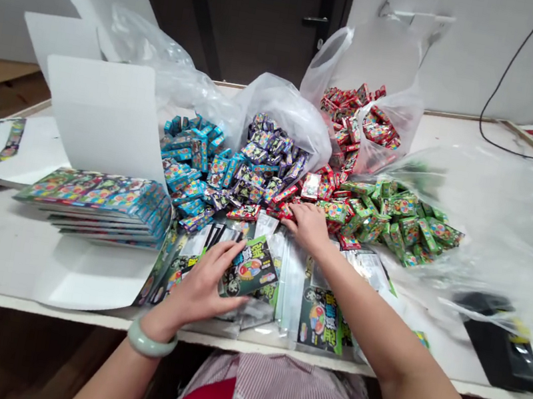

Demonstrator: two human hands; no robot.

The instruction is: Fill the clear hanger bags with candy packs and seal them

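Observation:
My left hand (205, 281), with a pale green bangle at the wrist, holds a black and green printed packet (253, 268) between thumb and fingers. Under and around it lie more such flat packets (321, 319), some in clear plastic. My right hand (310, 228) is at the front of the pile of small red boxes (287, 195), its fingertips closed on one of them; the fingers partly hide that box. Close by are heaps of small purple boxes (251, 184), blue boxes (198, 151) and green boxes (403, 214).
An open white carton (103, 109) at the left holds stacked rows of colourful boxes (95, 196). Clear plastic bags (287, 98) stand behind the heaps, one with red boxes inside. Plastic sheeting (506, 217) and a black item (501, 344) lie at the right. The white table's front edge (91, 317) is near my body.

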